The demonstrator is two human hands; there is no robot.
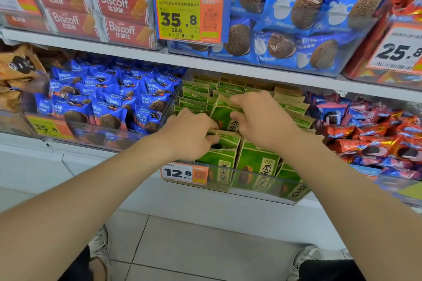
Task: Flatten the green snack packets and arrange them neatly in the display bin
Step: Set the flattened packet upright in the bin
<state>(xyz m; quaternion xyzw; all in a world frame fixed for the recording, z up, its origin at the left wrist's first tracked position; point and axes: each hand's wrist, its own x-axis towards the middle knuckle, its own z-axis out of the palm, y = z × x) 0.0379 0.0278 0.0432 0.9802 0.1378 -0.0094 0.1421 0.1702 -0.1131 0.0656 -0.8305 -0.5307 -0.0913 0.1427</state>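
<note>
A person reaches with both bare arms toward a white supermarket shelf [91, 49], into the clear display bin [294, 196] on the lower tier. There the green snack packets [198, 96] stand in upright rows from the back to the front wall. Blue biscuit packs [109, 102] fill the bin just to the left, and red snack packs [374, 141] fill the one to the right. The right hand [262, 118] has its grip closed on the upper edge of a raised packet [222, 115], thumb and fingers pinching it so that it sits tilted above its neighbours near the bin's middle. The left hand [191, 134], just beside it, curls its fingers over the top of a front packet [227, 141] directly below, its grip closed on that one. A price tag [180, 173] reading 12.8 is fixed at the bin's front left corner.
</note>
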